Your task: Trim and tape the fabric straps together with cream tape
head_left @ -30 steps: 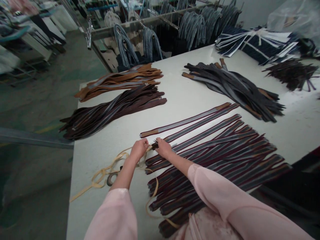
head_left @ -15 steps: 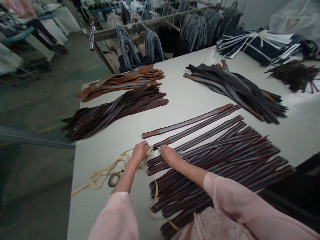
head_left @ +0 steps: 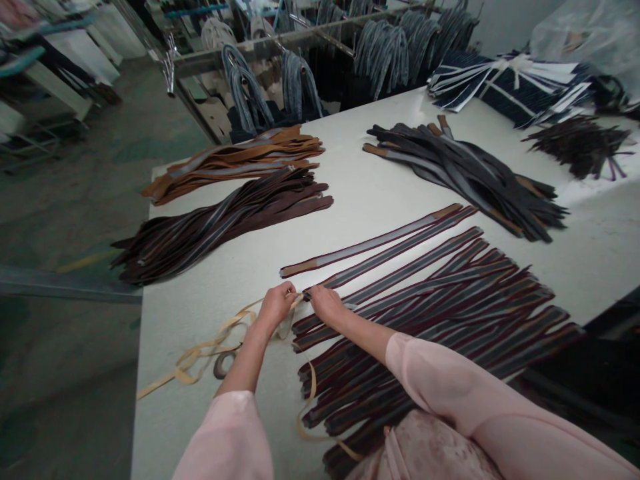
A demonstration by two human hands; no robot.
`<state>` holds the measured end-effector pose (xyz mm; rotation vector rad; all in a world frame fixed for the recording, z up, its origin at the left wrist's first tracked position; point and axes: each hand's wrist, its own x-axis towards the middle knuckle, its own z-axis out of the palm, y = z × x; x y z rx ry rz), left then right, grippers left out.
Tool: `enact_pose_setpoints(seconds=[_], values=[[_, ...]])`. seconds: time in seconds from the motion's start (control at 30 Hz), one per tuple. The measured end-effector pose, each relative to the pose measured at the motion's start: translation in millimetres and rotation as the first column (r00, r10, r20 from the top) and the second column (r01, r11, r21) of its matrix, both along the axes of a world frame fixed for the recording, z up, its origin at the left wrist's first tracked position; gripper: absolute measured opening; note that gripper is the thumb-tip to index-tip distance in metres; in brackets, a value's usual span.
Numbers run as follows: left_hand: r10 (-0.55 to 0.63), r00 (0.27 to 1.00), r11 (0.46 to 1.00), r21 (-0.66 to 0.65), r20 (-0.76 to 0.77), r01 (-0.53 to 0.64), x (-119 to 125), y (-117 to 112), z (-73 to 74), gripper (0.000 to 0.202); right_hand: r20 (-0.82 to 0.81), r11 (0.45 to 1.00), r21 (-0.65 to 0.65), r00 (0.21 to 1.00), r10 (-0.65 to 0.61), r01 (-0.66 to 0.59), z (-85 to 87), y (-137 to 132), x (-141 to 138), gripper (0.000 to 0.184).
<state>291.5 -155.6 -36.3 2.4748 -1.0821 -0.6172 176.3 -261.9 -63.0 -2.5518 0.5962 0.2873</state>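
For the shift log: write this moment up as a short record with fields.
Left hand: left hand pinches the tan tape trailing loosely across the table
Right hand: right hand presses the near end of a dark strap
Under the right arm: spread of dark red straps
Left of the hands: dark brown strap pile, tan strap pile
Far side: black strap pile, tied navy bundle

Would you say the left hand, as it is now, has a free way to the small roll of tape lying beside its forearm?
Probably yes: the left hand is pinching the tan tape, and the roll lies on bare table with only loose tape loops around it.
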Motion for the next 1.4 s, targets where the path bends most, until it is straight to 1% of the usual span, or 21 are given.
enact_pose_setpoints(seconds=[0.07,0.17,0.23,0.33,0.37,0.4,0.43,0.5,0.57,0.63,0.7,0.77,0.83,0.93,1.03,1.1,1.17,1.23,1.27,1.33,1.4], values=[[0.024,1.000,1.000,-0.001,0.002,-0.024,1.2,0.1,-0.2,0.013,-0.001,1.000,0.029,1.000,0.003,-0.003,1.6,-2.1,0.9,0.025],[0.093,0.995,0.996,-0.021,0.030,-0.092,3.9,0.2,-0.8,0.016,0.015,0.996,0.075,0.999,-0.043,0.042,4.4,-7.1,-3.4,0.024],[0.183,0.982,0.981,-0.067,0.053,-0.180,4.8,-1.1,-0.3,0.020,0.027,0.991,0.100,0.995,-0.094,0.091,4.5,-13.7,-9.2,0.025],[0.378,0.925,0.911,-0.189,0.032,-0.365,0.3,-8.0,0.8,0.025,0.053,0.980,0.127,0.985,-0.164,0.156,1.0,-33.7,-17.8,0.025],[0.401,0.916,0.892,-0.229,0.001,-0.390,-3.3,-11.9,0.4,0.025,0.064,0.974,0.122,0.978,-0.200,0.191,-0.6,-43.9,-19.9,0.024],[0.377,0.926,0.892,-0.255,-0.032,-0.372,-8.0,-16.6,-0.6,0.025,0.076,0.966,0.106,0.967,-0.243,0.234,-2.2,-55.7,-21.5,0.025],[0.303,0.951,0.913,-0.267,-0.057,-0.307,-13.4,-21.7,-2.4,0.025,0.089,0.957,0.078,0.954,-0.285,0.279,-3.5,-69.2,-23.0,0.026],[0.092,0.993,0.963,-0.247,-0.071,-0.107,-24.6,-31.6,-8.8,0.024,0.097,0.940,-0.003,0.935,-0.341,0.342,-4.9,-99.5,-26.5,0.028],[-0.053,0.998,0.985,-0.167,-0.018,0.049,-32.7,-38.0,-17.7,0.022,0.060,0.934,-0.083,0.938,-0.343,0.347,-4.6,-131.6,-33.8,0.026],[-0.083,0.995,0.993,-0.082,0.059,0.087,-34.7,-38.7,-27.7,0.021,0.003,0.932,-0.143,0.942,-0.336,0.333,-3.6,-161.1,-46.6,0.025],[-0.114,0.991,0.992,-0.042,0.067,0.117,-31.0,-33.6,-36.5,0.023,-0.037,0.925,-0.183,0.938,-0.344,0.332,-3.3,-183.8,-64.4,0.023],[-0.121,0.991,0.992,-0.031,0.049,0.122,-25.6,-24.5,-41.4,0.021,-0.052,0.922,-0.191,0.934,-0.352,0.337,-4.1,-197.5,-84.4,0.023],[-0.099,0.995,0.994,-0.034,0.004,0.099,-21.5,-14.3,-40.5,0.020,-0.054,0.934,-0.148,0.941,-0.335,0.324,-5.3,-204.5,-103.1,0.024],[0.005,0.991,1.000,-0.030,-0.132,-0.009,-18.8,-6.4,-27.1,0.021,0.018,0.943,-0.064,0.945,-0.327,0.327,-5.4,-216.1,-123.5,0.022],[0.198,0.962,0.973,-0.083,-0.188,-0.216,-21.8,-18.0,0.7,0.023,0.140,0.899,-0.049,0.895,-0.424,0.434,-1.4,-242.2,-132.0,0.026],[0.258,0.947,0.939,-0.183,-0.189,-0.292,-31.3,-37.4,25.3,0.023,0.198,0.858,-0.051,0.847,-0.493,0.512,1.9,-266.5,-131.3,0.029],[0.234,0.951,0.920,-0.271,-0.202,-0.284,-48.1,-63.4,50.1,0.023,0.219,0.838,-0.053,0.825,-0.521,0.543,3.1,-290.9,-125.6,0.032],[0.177,0.962,0.912,-0.332,-0.208,-0.240,-69.1,-92.7,70.1,0.021,0.199,0.855,-0.052,0.844,-0.498,0.516,0.8,-310.5,-117.6,0.036],[0.164,0.960,0.911,-0.337,-0.229,-0.236,-79.8,-107.3,77.4,0.020,0.176,0.872,-0.049,0.863,-0.473,0.487,-1.6,-317.6,-114.5,0.038],[0.169,0.947,0.900,-0.349,-0.274,-0.262,-100.0,-133.8,87.3,0.020,0.129,0.906,-0.038,0.901,-0.415,0.422,-7.0,-326.4,-113.6,0.040],[0.180,0.940,0.881,-0.379,-0.290,-0.285,-117.7,-155.1,94.3,0.021,0.100,0.929,-0.022,0.925,-0.367,0.371,-10.9,-329.9,-122.1,0.040]])
